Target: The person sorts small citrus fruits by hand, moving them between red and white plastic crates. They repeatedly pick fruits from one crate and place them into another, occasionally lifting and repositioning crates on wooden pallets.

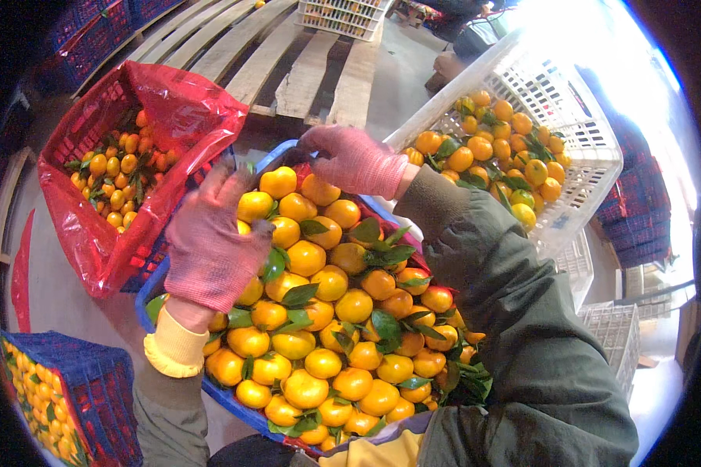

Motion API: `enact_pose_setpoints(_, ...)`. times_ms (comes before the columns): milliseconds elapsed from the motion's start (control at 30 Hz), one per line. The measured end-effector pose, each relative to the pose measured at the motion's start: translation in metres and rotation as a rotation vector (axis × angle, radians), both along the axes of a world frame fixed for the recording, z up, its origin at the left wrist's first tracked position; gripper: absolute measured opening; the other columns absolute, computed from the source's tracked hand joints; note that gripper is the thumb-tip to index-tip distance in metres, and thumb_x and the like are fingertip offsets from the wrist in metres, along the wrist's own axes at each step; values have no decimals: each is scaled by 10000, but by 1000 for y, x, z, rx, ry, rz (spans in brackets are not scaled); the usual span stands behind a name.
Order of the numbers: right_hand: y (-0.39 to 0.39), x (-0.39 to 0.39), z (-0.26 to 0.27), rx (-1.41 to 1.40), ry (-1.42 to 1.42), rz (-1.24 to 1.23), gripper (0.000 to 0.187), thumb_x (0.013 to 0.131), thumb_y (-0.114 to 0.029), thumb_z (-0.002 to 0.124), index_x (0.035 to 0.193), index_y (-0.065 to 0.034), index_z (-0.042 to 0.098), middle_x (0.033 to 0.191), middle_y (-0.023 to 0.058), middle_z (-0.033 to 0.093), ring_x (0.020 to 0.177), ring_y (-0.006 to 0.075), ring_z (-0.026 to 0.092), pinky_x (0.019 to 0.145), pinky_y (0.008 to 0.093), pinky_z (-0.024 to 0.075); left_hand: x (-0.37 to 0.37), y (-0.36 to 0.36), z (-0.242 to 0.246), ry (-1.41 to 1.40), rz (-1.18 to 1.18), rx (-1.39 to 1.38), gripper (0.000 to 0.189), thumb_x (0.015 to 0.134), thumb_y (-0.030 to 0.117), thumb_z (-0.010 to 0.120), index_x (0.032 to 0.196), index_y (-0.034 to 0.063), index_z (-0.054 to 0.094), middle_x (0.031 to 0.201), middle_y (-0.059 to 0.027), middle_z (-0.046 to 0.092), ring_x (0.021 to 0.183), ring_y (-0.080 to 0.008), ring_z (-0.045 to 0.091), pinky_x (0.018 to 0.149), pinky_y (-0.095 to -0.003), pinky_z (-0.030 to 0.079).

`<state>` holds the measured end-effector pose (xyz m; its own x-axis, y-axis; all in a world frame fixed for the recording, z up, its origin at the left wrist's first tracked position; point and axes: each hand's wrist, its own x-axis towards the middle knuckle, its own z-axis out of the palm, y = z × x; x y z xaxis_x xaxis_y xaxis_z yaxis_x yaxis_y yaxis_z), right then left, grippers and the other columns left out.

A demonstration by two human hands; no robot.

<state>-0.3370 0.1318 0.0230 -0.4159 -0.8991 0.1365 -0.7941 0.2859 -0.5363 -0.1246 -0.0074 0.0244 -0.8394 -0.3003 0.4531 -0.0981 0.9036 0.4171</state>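
A blue plastic crate point(233, 400) heaped with mandarins point(305, 388), some with green leaves, lies right before me. My left hand point(216, 239), in a pinkish-red knitted glove with dark fingertips, is over the crate's left side; its fingers are spread and slightly blurred, with nothing seen in them. At the crate's far edge is my right hand point(353, 160) in a like glove, its fingers curled down beside the topmost fruit. Those fingertips are partly hidden, so whether they grip anything is unclear. Red plastic lining shows along the crate's right side.
At the left stands a red-lined crate point(198, 99) of small orange citrus. A white crate point(596, 157) with mandarins is at the right. Beyond lies a wooden pallet point(304, 76) bearing another white crate point(344, 17). A blue crate point(102, 373) of mandarins sits lower left. Part of a person point(479, 38) shows beyond.
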Motion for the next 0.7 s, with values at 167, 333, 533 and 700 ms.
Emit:
enact_pose_setpoints(167,-15,31,-13,155,-40,-55,462,822,-154,660,1260,-48,563,1124,223,682,1079,396,655,895,446,539,-39,5,-21,-221,-210,-167,533,747,292,723,1204,32,637,1249,-145,606,1201,-317,568,993,-417,495)
enact_pose_setpoints(333,-29,43,-20,201,68,-98,588,771,-222,717,1295,-35,527,1061,247,686,1053,416,652,885,476,534,-50,4,-41,-213,-202,-248,527,730,321,736,1158,23,655,1212,-187,609,1125,-352,598,947,-430,510)
enact_pose_setpoints(533,-24,30,-16,227,-48,77,396,727,-207,774,1085,-85,655,1041,145,722,1046,338,683,873,401,542,-46,23,-8,-412,-104,-204,432,718,283,768,1094,87,688,1169,-157,632,941,-365,673,809,-451,569)
enact_pose_setpoints(700,-30,23,-18,288,-124,99,497,707,-231,794,1163,-85,659,1100,133,723,1073,308,683,892,397,542,-46,27,-7,-465,-49,-253,461,706,248,777,1135,112,675,1207,-145,633,938,-378,670,814,-454,571)
